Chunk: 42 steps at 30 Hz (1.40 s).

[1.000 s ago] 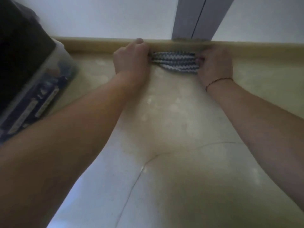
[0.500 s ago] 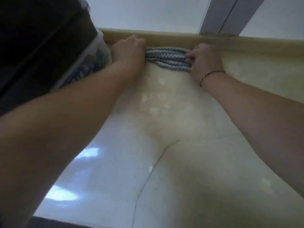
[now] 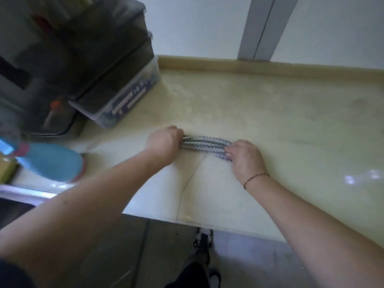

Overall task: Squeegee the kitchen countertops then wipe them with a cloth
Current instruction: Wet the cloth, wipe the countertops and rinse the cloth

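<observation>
A bunched blue-and-white zigzag-striped cloth (image 3: 204, 146) lies stretched between both fists on the glossy cream stone countertop (image 3: 280, 121). The left hand (image 3: 165, 143) grips one end, the right hand (image 3: 245, 157) (thin dark bracelet at its wrist) grips the other. A clear plastic storage box (image 3: 128, 96) sits beyond the left hand's grip.

Both hands (image 3: 165, 142) (image 3: 245, 156) fisted (arms outstretched)

Between the hands, the cloth (image 3: 205, 145) shows grey-and-white zigzag stripes. Under them the countertop (image 3: 280, 121) is pale cream, glossy, crossed by a thin dark crack. Left of the left hand: a bright blue tub (image 3: 52, 161), pink-rimmed, and a dark grey appliance (image 3: 72, 55).
</observation>
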Each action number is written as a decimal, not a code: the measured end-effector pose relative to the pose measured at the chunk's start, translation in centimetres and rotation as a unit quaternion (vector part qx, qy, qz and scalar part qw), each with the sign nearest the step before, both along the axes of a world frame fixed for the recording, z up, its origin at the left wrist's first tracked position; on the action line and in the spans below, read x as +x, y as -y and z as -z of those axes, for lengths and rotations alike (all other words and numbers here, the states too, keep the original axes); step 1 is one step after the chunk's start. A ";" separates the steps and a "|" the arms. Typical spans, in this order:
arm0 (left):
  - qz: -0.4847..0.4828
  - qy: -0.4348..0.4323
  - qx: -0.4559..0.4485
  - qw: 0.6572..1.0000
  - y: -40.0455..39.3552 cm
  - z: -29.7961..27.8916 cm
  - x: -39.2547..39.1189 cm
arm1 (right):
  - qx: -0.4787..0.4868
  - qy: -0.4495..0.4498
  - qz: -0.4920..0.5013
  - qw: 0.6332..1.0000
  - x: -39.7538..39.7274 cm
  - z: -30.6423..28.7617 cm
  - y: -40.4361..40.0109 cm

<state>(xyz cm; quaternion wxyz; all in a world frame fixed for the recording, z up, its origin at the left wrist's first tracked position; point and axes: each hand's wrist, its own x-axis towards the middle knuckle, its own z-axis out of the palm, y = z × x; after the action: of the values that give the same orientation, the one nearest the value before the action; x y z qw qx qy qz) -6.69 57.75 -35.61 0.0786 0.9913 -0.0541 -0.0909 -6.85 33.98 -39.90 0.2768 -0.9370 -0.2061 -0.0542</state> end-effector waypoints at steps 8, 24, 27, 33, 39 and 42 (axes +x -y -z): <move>0.002 -0.067 0.041 0.997 1.4 -1.3 -15.8 | 0.037 -0.098 0.021 0.994 -15.3 0.9 1.3; 0.011 -0.019 0.144 0.989 -12.2 -1.6 -19.3 | 0.074 -0.045 -0.085 0.993 -15.9 1.9 -13.1; 0.011 -0.003 0.148 0.989 -13.9 -1.4 -18.6 | 0.082 -0.037 -0.112 0.990 -14.2 2.0 -14.8; -0.037 0.009 0.107 0.994 -14.9 -0.5 -13.4 | 0.042 0.011 -0.069 0.997 -3.3 1.6 -17.1; -0.092 0.012 0.098 0.991 -11.7 -0.6 -2.0 | -0.040 0.004 0.015 0.999 9.8 -0.2 -18.5; -0.072 0.018 0.076 0.994 -10.4 -0.4 0.7 | -0.069 0.004 0.043 0.997 14.2 0.0 -19.0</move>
<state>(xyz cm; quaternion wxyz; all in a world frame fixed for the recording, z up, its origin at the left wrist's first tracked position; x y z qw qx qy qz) -6.00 68.11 -35.23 0.0079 0.9972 0.0228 -0.0709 7.33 52.98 -39.92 0.2080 -0.9617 -0.1700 -0.0550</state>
